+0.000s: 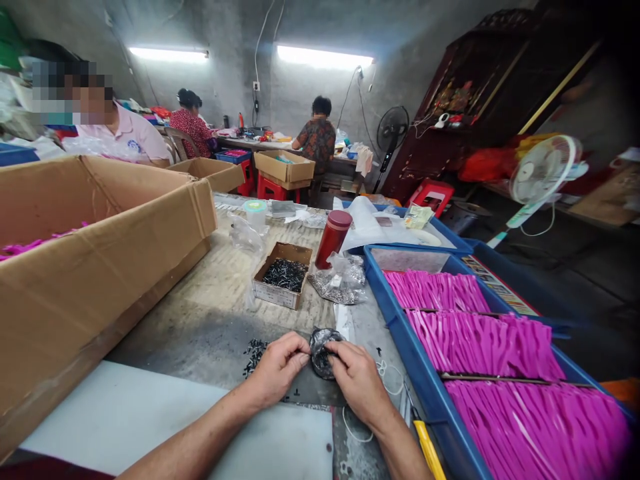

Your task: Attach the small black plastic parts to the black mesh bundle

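Note:
A small round dark dish [320, 370] stands on the worktable between my hands, its contents dark and hard to make out. My left hand [281, 365] is pinched at the dish's left side; whatever sits between thumb and forefinger is too small to name. From the right, my right hand [359, 375] reaches over the rim with fingers and thumb together, their tips inside the dish and partly hidden. Loose small black pieces [254, 355] lie in a pile just left of my left hand. Behind the dish is a small cardboard box [277, 294] filled with similar dark pieces.
A large carton [105, 300] flanks the left; a blue crate [425, 393] of magenta strips flanks the right. A dark red flask [334, 240], a plastic bag [340, 277], a yellow-handled tool [427, 448] and a pale board [165, 413] are nearby. Other people sit farther back.

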A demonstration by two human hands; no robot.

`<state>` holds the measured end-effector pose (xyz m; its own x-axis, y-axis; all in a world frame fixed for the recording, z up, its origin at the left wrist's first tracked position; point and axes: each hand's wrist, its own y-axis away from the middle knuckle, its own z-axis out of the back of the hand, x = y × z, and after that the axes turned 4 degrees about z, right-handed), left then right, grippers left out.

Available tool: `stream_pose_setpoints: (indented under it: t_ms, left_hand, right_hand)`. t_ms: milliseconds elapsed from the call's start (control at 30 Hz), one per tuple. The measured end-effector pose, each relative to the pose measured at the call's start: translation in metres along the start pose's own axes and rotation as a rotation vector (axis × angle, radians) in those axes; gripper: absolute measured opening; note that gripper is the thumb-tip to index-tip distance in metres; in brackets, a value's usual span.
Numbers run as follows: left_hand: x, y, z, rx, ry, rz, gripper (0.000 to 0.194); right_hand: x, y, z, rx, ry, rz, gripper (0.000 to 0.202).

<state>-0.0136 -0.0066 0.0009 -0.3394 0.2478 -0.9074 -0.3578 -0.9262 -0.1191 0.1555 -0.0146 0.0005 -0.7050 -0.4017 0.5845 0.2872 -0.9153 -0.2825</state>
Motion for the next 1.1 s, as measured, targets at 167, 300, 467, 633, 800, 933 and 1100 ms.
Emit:
stream_pose_setpoints:
  t_ms: [167,300,467,633,800,933,1100]
  left_hand:
    - [-0.001,-0.001,0.0,0.007,0.125,0.062,0.013]
    - [-0.003,-0.001,0.0,0.04,0.286,0.12,0.018]
    - [-0.002,-0.001,-0.002,0.078,0.443,0.186,0.022]
    - [0.003,0.0,-0.004,0.122,0.532,0.197,0.022]
    - [0.002,0.0,-0.004,0.146,0.549,0.205,0.024]
    - [0.0,0.0,-0.004,0.153,0.54,0.21,0.024]
    - [-0.002,0.002,-0.002,0.163,0.5,0.263,0.026]
  right_hand:
    - [0.005,0.001,0.0,-0.099,-0.051,0.033,0.021]
    - [0.008,0.002,-0.001,-0.14,-0.17,-0.002,0.017]
    - [0.008,0.003,-0.007,-0.103,-0.555,-0.185,0.01]
    - [0.01,0.001,-0.012,-0.059,-0.989,-0.334,0.011]
    - [0.016,-0.002,-0.01,-0.052,-1.279,-0.396,0.016]
    - [0.019,-0.004,-0.007,-0.066,-1.385,-0.405,0.016]
    - [0.017,-0.004,-0.011,-0.083,-1.303,-0.42,0.013]
